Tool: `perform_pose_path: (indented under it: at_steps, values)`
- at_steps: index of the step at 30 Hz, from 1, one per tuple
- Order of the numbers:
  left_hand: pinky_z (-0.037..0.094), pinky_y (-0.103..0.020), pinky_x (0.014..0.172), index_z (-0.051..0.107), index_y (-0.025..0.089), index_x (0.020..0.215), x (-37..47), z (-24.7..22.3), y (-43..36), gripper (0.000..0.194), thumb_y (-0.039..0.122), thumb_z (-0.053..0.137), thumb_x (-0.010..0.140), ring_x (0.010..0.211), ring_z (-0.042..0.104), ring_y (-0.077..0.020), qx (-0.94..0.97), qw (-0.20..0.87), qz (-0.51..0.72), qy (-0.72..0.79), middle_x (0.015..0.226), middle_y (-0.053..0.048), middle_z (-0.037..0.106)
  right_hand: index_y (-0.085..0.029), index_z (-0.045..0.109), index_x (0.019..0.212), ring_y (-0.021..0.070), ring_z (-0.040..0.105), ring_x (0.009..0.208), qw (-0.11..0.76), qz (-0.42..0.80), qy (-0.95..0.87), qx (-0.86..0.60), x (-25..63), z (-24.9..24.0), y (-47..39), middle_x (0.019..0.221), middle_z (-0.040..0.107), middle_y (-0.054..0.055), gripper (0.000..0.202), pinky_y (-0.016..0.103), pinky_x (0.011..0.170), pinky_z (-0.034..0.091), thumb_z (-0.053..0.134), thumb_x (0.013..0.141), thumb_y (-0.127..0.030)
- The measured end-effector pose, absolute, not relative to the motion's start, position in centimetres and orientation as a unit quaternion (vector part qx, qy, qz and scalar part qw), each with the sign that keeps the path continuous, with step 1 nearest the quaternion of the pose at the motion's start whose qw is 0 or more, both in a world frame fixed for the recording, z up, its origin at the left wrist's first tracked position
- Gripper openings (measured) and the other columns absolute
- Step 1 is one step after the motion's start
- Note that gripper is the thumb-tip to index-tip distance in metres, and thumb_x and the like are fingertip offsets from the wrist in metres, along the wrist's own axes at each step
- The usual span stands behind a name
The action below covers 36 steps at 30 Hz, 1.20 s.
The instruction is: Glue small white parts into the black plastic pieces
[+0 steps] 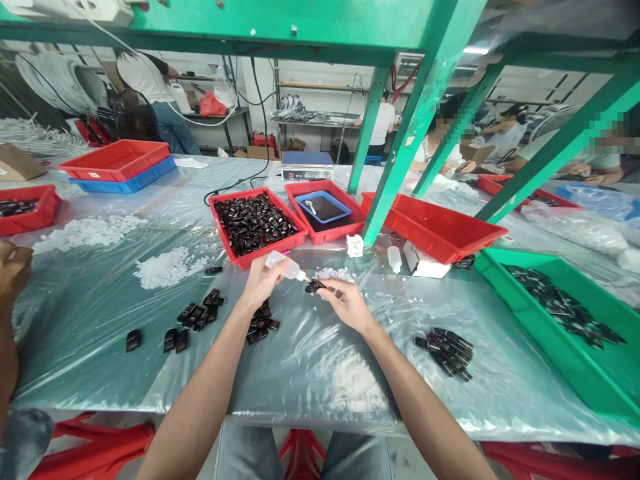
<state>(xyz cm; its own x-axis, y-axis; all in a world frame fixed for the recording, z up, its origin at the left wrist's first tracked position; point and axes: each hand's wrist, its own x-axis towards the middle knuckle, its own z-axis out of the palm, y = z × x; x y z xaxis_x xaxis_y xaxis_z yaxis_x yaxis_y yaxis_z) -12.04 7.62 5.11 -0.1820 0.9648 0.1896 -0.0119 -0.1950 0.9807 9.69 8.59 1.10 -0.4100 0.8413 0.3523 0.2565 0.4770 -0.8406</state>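
My left hand [263,281] is closed around a white squeeze bottle [284,265], its thin yellowish tip pointing right and down. The tip meets or nearly meets a small black plastic part [314,287], pinched in the fingers of my right hand [346,303]. Just behind the part lies a scatter of small white pieces [336,273]. Black parts like it form a pile [261,323] beside my left forearm, a group [200,313] further left and a heap [447,353] to the right of my right forearm.
A red tray [235,257] full of black parts stands ahead; beside it, another red tray [330,233] holds a blue tray [299,200] with a spoon. A green tray [530,353] stands right. Green posts [400,147] rise from the table. A co-worker's hand [14,267] is at left.
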Motion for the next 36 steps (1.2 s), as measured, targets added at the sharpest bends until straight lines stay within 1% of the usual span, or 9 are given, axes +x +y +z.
perform_pose_path:
  at_steps: [3,5,7,10,12,20,28,33,36]
  values:
    - [0.029,-0.021,0.043,0.069,0.014,0.066,-12.0,5.2,7.5,0.033,0.047,0.073,0.071,0.043,0.039,-0.0086,0.500,0.397,0.596,0.487,0.047,0.003,0.048,-0.020,0.077,0.102,0.0169,0.060,0.070,0.408,0.357,-0.757,-0.363,9.7,1.0,8.6,0.087,0.073,0.006,0.032,0.026,0.055,0.040,0.060,0.093,-0.046]
    - [0.030,-0.021,0.043,0.070,0.014,0.066,-12.0,5.2,7.4,0.033,0.046,0.072,0.073,0.043,0.041,-0.0089,0.514,0.387,0.596,0.481,0.047,0.002,0.051,-0.020,0.077,0.103,0.0169,0.060,0.070,0.411,0.356,-0.757,-0.362,9.7,0.9,8.7,0.086,0.073,0.007,0.032,0.026,0.054,0.041,0.060,0.094,-0.046]
    - [0.033,-0.022,0.044,0.072,0.015,0.067,-12.0,5.1,7.3,0.029,0.043,0.071,0.075,0.045,0.046,-0.0103,0.531,0.368,0.595,0.478,0.051,0.000,0.056,-0.020,0.078,0.103,0.0168,0.059,0.069,0.412,0.354,-0.758,-0.362,9.8,0.8,8.7,0.085,0.073,0.007,0.032,0.026,0.054,0.041,0.060,0.094,-0.045]
    - [0.043,-0.023,0.051,0.074,0.015,0.071,-12.0,5.1,7.2,0.022,0.037,0.073,0.075,0.056,0.059,-0.0146,0.559,0.342,0.587,0.476,0.064,-0.004,0.068,-0.020,0.078,0.103,0.0165,0.057,0.067,0.409,0.347,-0.761,-0.364,9.8,0.7,8.8,0.084,0.072,0.006,0.032,0.026,0.054,0.041,0.061,0.094,-0.045]
    - [0.047,-0.023,0.055,0.074,0.015,0.073,-12.0,5.3,7.1,0.019,0.034,0.073,0.074,0.061,0.062,-0.0160,0.572,0.333,0.582,0.472,0.070,-0.006,0.072,-0.021,0.078,0.103,0.0164,0.058,0.067,0.409,0.346,-0.762,-0.364,9.9,0.7,8.8,0.085,0.072,0.006,0.031,0.026,0.054,0.040,0.061,0.094,-0.045]
    - [0.042,-0.023,0.048,0.073,0.016,0.068,-12.1,5.6,7.0,0.023,0.037,0.070,0.075,0.048,0.053,-0.0129,0.560,0.336,0.587,0.478,0.051,-0.001,0.059,-0.021,0.078,0.104,0.0172,0.060,0.071,0.414,0.360,-0.757,-0.354,9.8,0.9,8.7,0.091,0.074,0.007,0.031,0.026,0.055,0.041,0.061,0.094,-0.044]
    - [0.039,-0.022,0.048,0.075,0.015,0.074,-11.8,5.7,6.8,0.021,0.036,0.073,0.075,0.049,0.051,-0.0119,0.569,0.330,0.592,0.466,0.055,-0.001,0.061,-0.021,0.079,0.105,0.0164,0.061,0.068,0.426,0.368,-0.742,-0.365,9.7,0.7,8.8,0.093,0.076,0.007,0.031,0.025,0.053,0.042,0.061,0.093,-0.044]
    - [0.029,-0.021,0.045,0.073,0.013,0.072,-12.3,5.0,7.3,0.029,0.042,0.071,0.078,0.046,0.041,-0.0086,0.557,0.361,0.584,0.467,0.050,0.002,0.051,-0.021,0.079,0.104,0.0160,0.061,0.066,0.438,0.382,-0.728,-0.364,9.7,0.5,8.9,0.095,0.077,0.007,0.028,0.026,0.053,0.044,0.065,0.091,-0.042]
    - [0.028,-0.022,0.046,0.072,0.013,0.073,-12.5,4.2,7.9,0.033,0.046,0.071,0.078,0.046,0.040,-0.0081,0.524,0.393,0.604,0.454,0.050,0.002,0.048,-0.022,0.078,0.105,0.0151,0.060,0.064,0.448,0.399,-0.706,-0.377,9.5,0.5,9.0,0.099,0.076,0.007,0.027,0.026,0.053,0.045,0.068,0.087,-0.040]
